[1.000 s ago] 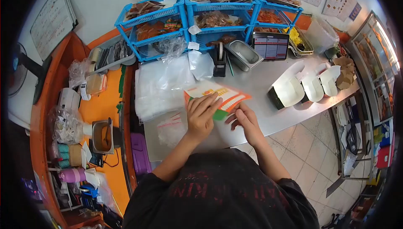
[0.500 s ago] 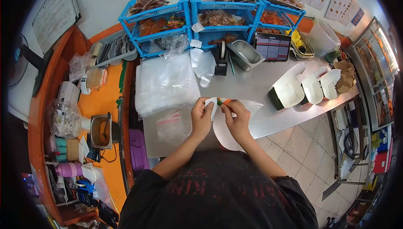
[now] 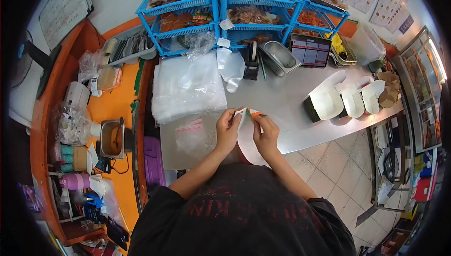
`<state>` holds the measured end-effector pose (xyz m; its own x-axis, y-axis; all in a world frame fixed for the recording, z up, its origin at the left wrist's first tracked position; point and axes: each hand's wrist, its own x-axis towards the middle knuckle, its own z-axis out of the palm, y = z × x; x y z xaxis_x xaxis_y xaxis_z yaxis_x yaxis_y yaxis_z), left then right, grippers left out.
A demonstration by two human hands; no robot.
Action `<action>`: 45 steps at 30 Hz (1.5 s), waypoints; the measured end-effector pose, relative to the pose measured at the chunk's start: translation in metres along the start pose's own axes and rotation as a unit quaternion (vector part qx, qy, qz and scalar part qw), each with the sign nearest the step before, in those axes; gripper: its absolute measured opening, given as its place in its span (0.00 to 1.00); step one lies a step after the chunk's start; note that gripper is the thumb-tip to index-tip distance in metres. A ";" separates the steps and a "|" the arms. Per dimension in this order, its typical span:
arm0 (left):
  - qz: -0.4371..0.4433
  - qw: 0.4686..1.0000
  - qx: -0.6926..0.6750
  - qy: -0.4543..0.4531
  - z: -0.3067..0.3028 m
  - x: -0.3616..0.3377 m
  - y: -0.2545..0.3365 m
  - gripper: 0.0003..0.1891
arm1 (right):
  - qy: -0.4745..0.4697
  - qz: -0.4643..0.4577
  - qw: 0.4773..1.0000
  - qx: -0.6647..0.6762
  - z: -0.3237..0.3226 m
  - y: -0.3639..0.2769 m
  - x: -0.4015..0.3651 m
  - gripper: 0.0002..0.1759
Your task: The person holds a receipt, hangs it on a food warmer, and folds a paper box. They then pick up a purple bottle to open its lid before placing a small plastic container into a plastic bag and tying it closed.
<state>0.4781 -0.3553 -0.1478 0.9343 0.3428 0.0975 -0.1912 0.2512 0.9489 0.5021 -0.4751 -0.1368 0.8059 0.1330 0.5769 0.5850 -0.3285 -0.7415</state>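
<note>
We've got the left hand and right hand angled inward, thumbs and fingers pinching a curved white paper sheet at its far edge.

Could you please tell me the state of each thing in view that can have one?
Paper sheet, curved, mostly white side showing.
Left hand, pinching the sheet's edge.
Right hand, also pinching the sheet.
Clear plastic bags, stacked flat.
Takeaway boxes, standing open.
Tablet, propped up, screen lit.
Steel pan, uncovered.
Blue baskets, tiered, holding packets.
Glass display case, lit inside.
</note>
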 end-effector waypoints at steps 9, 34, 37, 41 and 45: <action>0.017 1.000 0.009 0.008 0.005 -0.002 -0.007 0.04 | -0.014 0.169 0.955 0.242 0.012 0.004 -0.012 0.03; -0.005 1.000 0.009 0.005 0.008 -0.013 -0.006 0.07 | -0.021 0.154 0.962 0.226 0.010 0.007 -0.016 0.03; -0.019 1.000 -0.014 0.002 0.007 -0.017 -0.009 0.07 | -0.040 0.161 0.967 0.193 0.008 0.008 -0.019 0.04; -0.041 0.999 0.003 -0.002 0.005 -0.020 -0.009 0.08 | -0.060 0.176 0.968 0.169 0.005 0.002 -0.018 0.04; -0.037 0.999 0.027 0.021 0.008 -0.022 -0.006 0.07 | -0.013 0.224 0.941 0.253 0.010 -0.003 -0.020 0.04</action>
<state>0.4613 -0.3719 -0.1536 0.9321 0.3620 0.0142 -0.1035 0.2285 0.9680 0.4855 -0.4669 -0.1492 0.9802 0.1118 0.1632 0.1486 0.1285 -0.9805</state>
